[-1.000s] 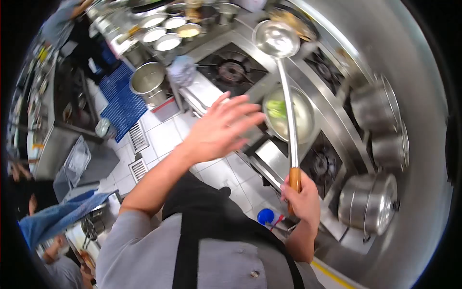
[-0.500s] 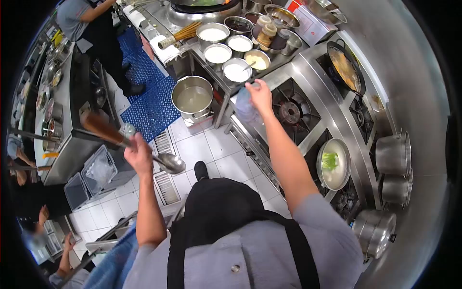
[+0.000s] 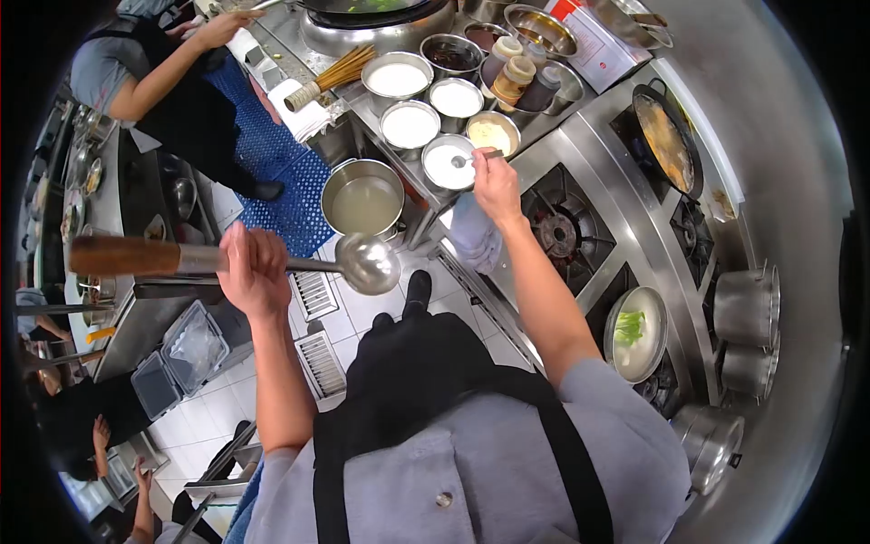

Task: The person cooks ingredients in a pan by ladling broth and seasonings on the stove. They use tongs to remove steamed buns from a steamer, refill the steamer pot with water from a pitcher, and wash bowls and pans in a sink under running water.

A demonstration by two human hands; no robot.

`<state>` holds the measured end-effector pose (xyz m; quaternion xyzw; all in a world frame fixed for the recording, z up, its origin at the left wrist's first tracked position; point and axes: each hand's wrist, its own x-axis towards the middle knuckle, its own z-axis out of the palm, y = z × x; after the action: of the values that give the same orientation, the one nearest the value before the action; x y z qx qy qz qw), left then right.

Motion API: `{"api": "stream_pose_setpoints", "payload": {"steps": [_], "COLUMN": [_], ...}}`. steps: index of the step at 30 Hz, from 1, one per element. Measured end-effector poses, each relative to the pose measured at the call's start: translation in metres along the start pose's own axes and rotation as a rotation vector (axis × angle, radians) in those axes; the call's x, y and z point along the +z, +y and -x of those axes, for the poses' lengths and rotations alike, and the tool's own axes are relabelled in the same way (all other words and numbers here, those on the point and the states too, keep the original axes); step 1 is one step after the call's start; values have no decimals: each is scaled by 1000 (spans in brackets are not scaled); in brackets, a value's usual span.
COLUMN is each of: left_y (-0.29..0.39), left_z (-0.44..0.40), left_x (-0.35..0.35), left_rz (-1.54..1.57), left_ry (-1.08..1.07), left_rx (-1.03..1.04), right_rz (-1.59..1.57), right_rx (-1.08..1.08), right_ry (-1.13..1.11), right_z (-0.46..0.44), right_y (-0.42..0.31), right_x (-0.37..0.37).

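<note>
My left hand [image 3: 256, 270] is closed round the metal shaft of a ladle [image 3: 370, 264], beside its wooden handle; the bowl of the ladle hangs over the floor, below a large pot of cloudy liquid [image 3: 362, 204]. My right hand [image 3: 497, 186] pinches the handle of a small spoon [image 3: 464, 161] over a metal bowl of white powder [image 3: 444, 169]. Next to it stand a bowl of pale yellow contents [image 3: 490, 135] and more bowls of white [image 3: 410, 124]. A bluish cloth [image 3: 475, 238] hangs below my right hand at the stove edge.
Right of my right arm are a burner [image 3: 556, 233], a pan with green vegetable [image 3: 635, 335] and a black wok [image 3: 666, 140]. Sauce bottles [image 3: 514, 80] stand behind the bowls. A co-worker [image 3: 149, 82] stands at the upper left. Stacked pots [image 3: 746, 306] line the right wall.
The ladle has swung level, its handle now pointing left. My right hand has moved from the cloth to the spoon in the powder bowl. The co-worker's arm has come further into view.
</note>
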<state>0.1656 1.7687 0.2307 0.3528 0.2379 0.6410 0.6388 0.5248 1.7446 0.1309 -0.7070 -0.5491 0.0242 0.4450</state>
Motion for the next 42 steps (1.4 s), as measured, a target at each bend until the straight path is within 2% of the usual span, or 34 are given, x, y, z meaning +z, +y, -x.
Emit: {"api": "stream_pose_setpoints", "payload": {"steps": [7, 11, 17, 20, 22, 24, 28, 30, 32, 34, 37, 42], "left_y": [-20, -30, -39, -43, -45, -46, -48, -47, -46, -45, -43, -44], "left_z": [-50, -63, -83, -97, -105, -112, -124, -127, -131, -136, -142, -154], "left_x": [91, 112, 119, 120, 123, 121, 115, 111, 108, 104, 100, 101], "left_rz": [-40, -69, -103, -93, -86, -78, -80, -96, -92, -91, -67, -16], "left_ry": [-80, -90, -119, -130, -125, -122, -124, -120, -154, -168, -193, -232], "left_rx": [38, 61, 68, 57, 43, 25, -1, -19, -17, -28, -43, -85], "right_rz": [-258, -351, -628, -742, -741, -395, -139, -170, -273, -319, -404, -463], "right_rx": [132, 304, 542, 501, 446, 165, 39, 100, 253, 294, 512, 557], "right_ry": [-77, -117, -30, -57, -110, -50, -122, -145, -139, -106, 8, 85], "right_z": [-11, -10, -13, -20, -26, -28, -25, -17, -15, -10, -10, -13], "right_y": [28, 32, 51, 29, 7, 3, 26, 25, 19, 21, 25, 21], "right_x": [34, 37, 32, 12, -2, -4, 24, 31, 36, 41, 38, 22]}}
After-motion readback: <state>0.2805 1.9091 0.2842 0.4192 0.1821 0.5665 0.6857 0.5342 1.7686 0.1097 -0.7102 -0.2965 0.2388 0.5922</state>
